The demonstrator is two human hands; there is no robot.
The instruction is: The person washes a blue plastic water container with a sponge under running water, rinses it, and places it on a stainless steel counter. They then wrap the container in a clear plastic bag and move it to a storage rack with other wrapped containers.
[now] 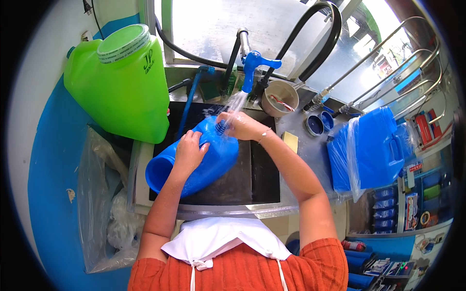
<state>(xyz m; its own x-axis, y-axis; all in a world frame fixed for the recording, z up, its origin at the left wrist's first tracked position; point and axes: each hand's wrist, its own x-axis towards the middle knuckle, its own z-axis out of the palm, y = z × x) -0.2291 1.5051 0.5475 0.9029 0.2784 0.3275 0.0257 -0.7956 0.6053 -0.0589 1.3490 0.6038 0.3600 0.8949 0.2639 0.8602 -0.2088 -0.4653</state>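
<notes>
A large blue plastic container (213, 169) lies on its side in the dark sink basin (262, 179), wide mouth toward the lower left. My left hand (191, 151) is closed on its upper side, around the handle area. My right hand (242, 126) is closed at the container's far end, by a small ridged blue piece (220, 127); exactly what it grips is hard to make out. Water pours from the blue-handled tap (250, 72) over that hand and the container, splashing about.
A green container (114, 92) stands left of the sink. The right counter holds a yellow pad (290, 142), two blue caps (314, 125), a beige dipper (274, 99) and a plastic-wrapped blue container (364, 150). Metal pipes (369, 58) and hoses (332, 34) rise behind.
</notes>
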